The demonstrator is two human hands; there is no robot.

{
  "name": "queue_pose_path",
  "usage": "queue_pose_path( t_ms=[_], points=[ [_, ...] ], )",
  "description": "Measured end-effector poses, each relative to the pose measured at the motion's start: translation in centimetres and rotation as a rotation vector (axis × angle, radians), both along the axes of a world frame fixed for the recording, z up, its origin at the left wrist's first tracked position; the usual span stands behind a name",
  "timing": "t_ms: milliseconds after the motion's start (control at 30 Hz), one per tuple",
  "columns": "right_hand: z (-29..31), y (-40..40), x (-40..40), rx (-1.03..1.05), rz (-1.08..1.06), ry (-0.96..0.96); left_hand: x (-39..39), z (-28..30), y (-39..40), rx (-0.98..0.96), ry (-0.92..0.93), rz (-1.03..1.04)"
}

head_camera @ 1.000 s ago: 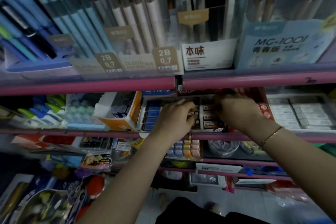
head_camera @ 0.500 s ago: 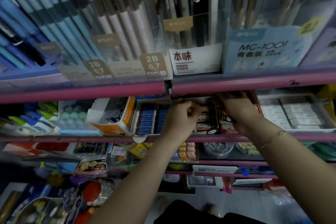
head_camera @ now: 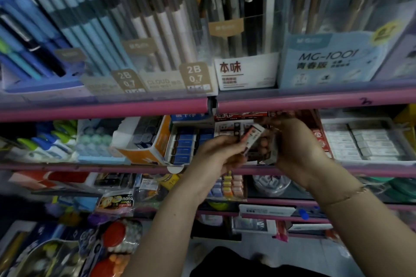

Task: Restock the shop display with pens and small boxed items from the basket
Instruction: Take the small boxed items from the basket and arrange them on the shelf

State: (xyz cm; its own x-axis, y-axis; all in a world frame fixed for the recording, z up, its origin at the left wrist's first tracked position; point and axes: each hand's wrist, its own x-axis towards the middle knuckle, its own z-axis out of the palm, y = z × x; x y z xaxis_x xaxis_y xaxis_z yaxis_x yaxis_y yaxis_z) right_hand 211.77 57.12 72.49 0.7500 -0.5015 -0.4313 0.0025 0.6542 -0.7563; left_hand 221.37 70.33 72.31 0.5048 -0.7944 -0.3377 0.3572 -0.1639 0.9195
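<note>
Both hands are now drawn back from the tray: left hand [head_camera: 217, 155] pinches a small white-and-red box [head_camera: 252, 138], right hand [head_camera: 297, 144] grips a carton [head_camera: 267, 150].

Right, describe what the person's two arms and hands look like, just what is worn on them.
Both forearms are bare, with no sleeves in view. The right wrist carries a thin chain bracelet that catches a little light. The left hand and its wrist show no band or watch. No gloves on either the left hand or the right hand. Rings cannot be made out in the blur.
</note>
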Motion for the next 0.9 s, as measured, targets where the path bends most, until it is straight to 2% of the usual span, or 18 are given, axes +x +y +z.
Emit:
queue_pose_path(
  t_ms=[67,200,300,467,567,667,733,833,900],
  points=[
    [-0.1,-0.2,-0.7,0.063,0.046,-0.032,0.4,0.0,0.7,-0.043,0.106,0.056],
    [-0.2,1.2,-1.4,-0.234,0.275,0.051,0.0,-0.4,0.9,-0.036,0.143,0.092],
    [-0.4,2.1,-1.3,-0.406,0.300,0.083,-0.4,-0.8,0.9,0.054,0.074,0.074],
    [-0.6,1.6,-2.1,-0.381,0.413,0.048,0.1,-0.9,1.8,0.217,-0.064,-0.066],
    [-0.4,0.6,-2.4,-0.373,0.452,0.109,0.7,-0.6,2.1,0.176,-0.069,-0.036],
    [0.6,-0.3,-2.7,-0.439,0.521,0.170,1.2,0.0,2.1,0.119,-0.225,-0.161],
    [1.2,-1.2,-2.5,-0.511,0.460,0.228,1.6,0.4,1.6,0.141,-0.370,-0.173],
    [1.7,-3.6,-2.1,-0.576,0.095,0.344,2.8,0.5,-0.1,0.216,-0.584,-0.023],
    [1.9,-4.8,-2.2,-0.510,-0.016,0.286,3.2,0.2,-1.5,0.266,-0.680,-0.051]
  ],
)
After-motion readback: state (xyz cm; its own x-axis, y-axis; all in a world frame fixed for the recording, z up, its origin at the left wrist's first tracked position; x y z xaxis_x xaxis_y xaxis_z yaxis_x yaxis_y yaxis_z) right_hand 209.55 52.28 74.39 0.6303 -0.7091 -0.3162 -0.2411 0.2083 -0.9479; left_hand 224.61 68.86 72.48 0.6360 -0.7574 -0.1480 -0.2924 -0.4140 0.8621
